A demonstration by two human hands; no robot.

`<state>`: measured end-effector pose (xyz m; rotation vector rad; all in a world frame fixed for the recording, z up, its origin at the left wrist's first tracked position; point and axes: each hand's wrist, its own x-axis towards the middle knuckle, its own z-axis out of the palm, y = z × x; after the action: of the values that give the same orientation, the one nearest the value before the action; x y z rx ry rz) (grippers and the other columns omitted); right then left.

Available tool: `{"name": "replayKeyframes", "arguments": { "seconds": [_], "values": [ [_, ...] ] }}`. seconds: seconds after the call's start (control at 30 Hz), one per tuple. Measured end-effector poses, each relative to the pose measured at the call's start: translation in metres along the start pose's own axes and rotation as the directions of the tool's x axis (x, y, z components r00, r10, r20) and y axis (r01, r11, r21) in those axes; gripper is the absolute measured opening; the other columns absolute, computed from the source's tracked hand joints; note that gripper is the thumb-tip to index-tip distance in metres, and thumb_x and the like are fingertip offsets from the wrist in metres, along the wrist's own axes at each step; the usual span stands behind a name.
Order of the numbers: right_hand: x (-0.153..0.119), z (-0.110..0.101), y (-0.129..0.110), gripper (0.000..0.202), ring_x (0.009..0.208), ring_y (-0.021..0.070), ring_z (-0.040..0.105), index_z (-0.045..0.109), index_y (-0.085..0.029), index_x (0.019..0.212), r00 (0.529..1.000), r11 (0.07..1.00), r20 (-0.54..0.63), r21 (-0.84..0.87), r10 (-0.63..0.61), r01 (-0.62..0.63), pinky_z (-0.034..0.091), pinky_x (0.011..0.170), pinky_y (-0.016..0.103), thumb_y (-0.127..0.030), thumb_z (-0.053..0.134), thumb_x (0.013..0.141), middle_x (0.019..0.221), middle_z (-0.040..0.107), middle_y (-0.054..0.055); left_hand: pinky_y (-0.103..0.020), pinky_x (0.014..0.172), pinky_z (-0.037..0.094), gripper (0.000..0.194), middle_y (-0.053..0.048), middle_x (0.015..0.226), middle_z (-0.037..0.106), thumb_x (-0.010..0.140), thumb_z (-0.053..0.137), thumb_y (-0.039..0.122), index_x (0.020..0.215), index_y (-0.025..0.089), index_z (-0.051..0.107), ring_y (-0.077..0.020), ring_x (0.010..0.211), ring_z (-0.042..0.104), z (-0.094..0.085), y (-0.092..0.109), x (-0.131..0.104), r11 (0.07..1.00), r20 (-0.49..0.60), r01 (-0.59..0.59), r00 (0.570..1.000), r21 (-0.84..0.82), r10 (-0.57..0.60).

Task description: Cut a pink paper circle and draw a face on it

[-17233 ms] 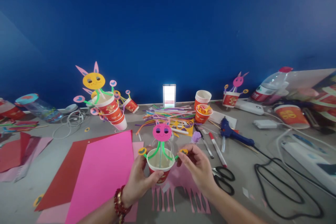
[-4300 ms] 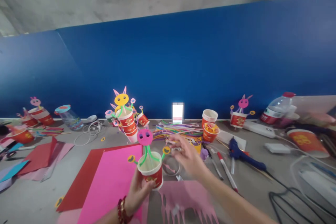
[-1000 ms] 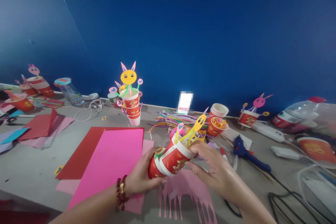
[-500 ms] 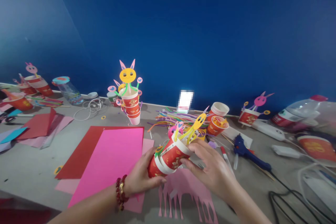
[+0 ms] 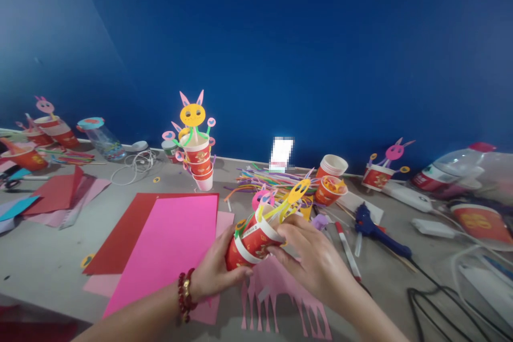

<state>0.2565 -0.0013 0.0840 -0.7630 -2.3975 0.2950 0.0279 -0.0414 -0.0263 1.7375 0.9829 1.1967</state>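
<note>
Red paper cups [image 5: 250, 243], nested one in another and tilted to the upper right, are between my two hands. My left hand [image 5: 214, 270] wraps round the lower cup, thumb in front. Close to the upper cup's rim, my right hand [image 5: 310, 254] grips with thumb and fingers. A yellow paper face [image 5: 299, 190] on yellow stems sticks out of the upper cup. Beside it a pink paper face [image 5: 263, 199] shows behind the rim. Pink fringed paper [image 5: 276, 288] lies on the table beneath the cups.
Pink sheets [image 5: 172, 246] and a red sheet [image 5: 120, 240] lie at the left. Behind them stands a cup stack with a yellow face [image 5: 192, 115]. Colourful pipe cleaners [image 5: 256, 179], a blue glue gun [image 5: 377, 232], a marker [image 5: 348, 251] and a bottle [image 5: 449, 168] are farther back and right.
The upper cup has moved down and left, deeper into the lower one, and the gap between their rims has narrowed. My right hand has moved left with it.
</note>
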Motion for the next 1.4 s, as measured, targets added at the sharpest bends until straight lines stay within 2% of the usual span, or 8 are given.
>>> {"name": "replayKeyframes", "arguments": {
  "seconds": [0.1, 0.33, 0.5, 0.7, 0.87, 1.0, 1.2, 1.4],
  "values": [
    [0.002, 0.001, -0.004, 0.007, 0.079, 0.0222, 0.058, 0.051, -0.021, 0.089, 1.0, 1.0, 0.004, -0.003, -0.027, 0.027, 0.045, 0.067, 0.032, -0.016, 0.054, 0.092, 0.085, 0.066, 0.005, -0.043, 0.099, 0.047, 0.078, -0.014, 0.139, 0.048, 0.083, 0.069, 0.045, 0.145, 0.022, 0.029, -0.0329, 0.121, 0.053, 0.002, -0.002, -0.001, 1.0, -0.009, -0.001, 1.0, -0.025, 0.001],
    [0.005, 0.004, -0.012, 0.006, 0.072, 0.0218, 0.055, 0.051, -0.02, 0.09, 0.999, 0.996, -0.029, -0.082, -0.046, 0.044, 0.044, 0.063, 0.031, -0.015, 0.051, 0.094, 0.077, 0.064, 0.004, -0.044, 0.102, 0.043, 0.077, -0.013, 0.138, 0.048, 0.082, 0.071, 0.044, 0.144, 0.025, 0.03, -0.0328, 0.123, 0.051, 0.003, -0.005, -0.002, 0.996, -0.038, -0.069, 0.997, 0.06, 0.072],
    [0.008, 0.002, -0.017, 0.005, 0.076, 0.0231, 0.057, 0.052, -0.019, 0.091, 0.999, 0.993, -0.014, -0.109, -0.035, 0.033, 0.047, 0.066, 0.034, -0.014, 0.052, 0.092, 0.08, 0.065, 0.006, -0.045, 0.101, 0.045, 0.077, -0.014, 0.136, 0.05, 0.082, 0.071, 0.043, 0.144, 0.024, 0.03, -0.0325, 0.12, 0.054, 0.004, -0.004, -0.001, 0.997, -0.029, -0.065, 0.997, 0.029, 0.065],
    [0.015, 0.002, -0.022, 0.01, 0.079, 0.0238, 0.059, 0.053, -0.018, 0.102, 0.998, 0.995, -0.051, -0.086, -0.045, 0.04, 0.05, 0.067, 0.035, -0.015, 0.05, 0.093, 0.083, 0.067, 0.007, -0.044, 0.096, 0.048, 0.071, -0.014, 0.131, 0.054, 0.083, 0.067, 0.049, 0.141, 0.022, 0.036, -0.0313, 0.114, 0.057, 0.004, -0.003, 0.0, 0.995, -0.037, -0.012, 0.999, -0.102, 0.008],
    [0.016, 0.006, -0.019, 0.019, 0.081, 0.025, 0.06, 0.052, -0.016, 0.113, 0.993, 0.993, -0.081, -0.088, -0.09, 0.083, 0.053, 0.071, 0.038, -0.016, 0.047, 0.095, 0.083, 0.068, 0.009, -0.047, 0.099, 0.047, 0.082, -0.015, 0.133, 0.052, 0.081, 0.069, 0.05, 0.145, 0.022, 0.028, -0.0328, 0.119, 0.054, 0.004, -0.009, -0.002, 0.978, -0.006, 0.034, 0.999, -0.205, -0.036],
    [0.015, 0.006, -0.019, 0.027, 0.085, 0.0261, 0.061, 0.049, -0.015, 0.121, 0.994, 0.992, -0.073, -0.101, -0.084, 0.077, 0.054, 0.073, 0.04, -0.016, 0.047, 0.094, 0.087, 0.069, 0.01, -0.047, 0.1, 0.045, 0.081, -0.015, 0.135, 0.051, 0.082, 0.069, 0.051, 0.146, 0.022, 0.028, -0.0336, 0.123, 0.052, 0.005, -0.004, 0.001, 0.96, 0.034, 0.049, 0.999, -0.277, -0.041],
    [0.014, 0.003, -0.022, 0.031, 0.086, 0.0258, 0.062, 0.049, -0.015, 0.123, 0.994, 0.992, -0.057, -0.1, -0.089, 0.083, 0.054, 0.072, 0.039, -0.017, 0.049, 0.093, 0.096, 0.07, 0.012, -0.047, 0.1, 0.046, 0.083, -0.016, 0.133, 0.054, 0.081, 0.068, 0.053, 0.147, 0.022, 0.029, -0.0339, 0.121, 0.054, 0.007, 0.001, 0.001, 0.956, 0.012, 0.033, 0.999, -0.293, -0.031],
    [0.014, 0.002, -0.024, 0.032, 0.089, 0.0265, 0.064, 0.05, -0.014, 0.124, 0.996, 0.989, -0.02, -0.121, -0.089, 0.086, 0.055, 0.075, 0.041, -0.017, 0.047, 0.092, 0.099, 0.07, 0.013, -0.045, 0.097, 0.049, 0.081, -0.016, 0.14, 0.048, 0.081, 0.07, 0.052, 0.146, 0.023, 0.031, -0.0328, 0.117, 0.057, 0.007, 0.001, 0.003, 0.95, 0.054, 0.048, 0.998, -0.309, -0.033]
  ]
}}
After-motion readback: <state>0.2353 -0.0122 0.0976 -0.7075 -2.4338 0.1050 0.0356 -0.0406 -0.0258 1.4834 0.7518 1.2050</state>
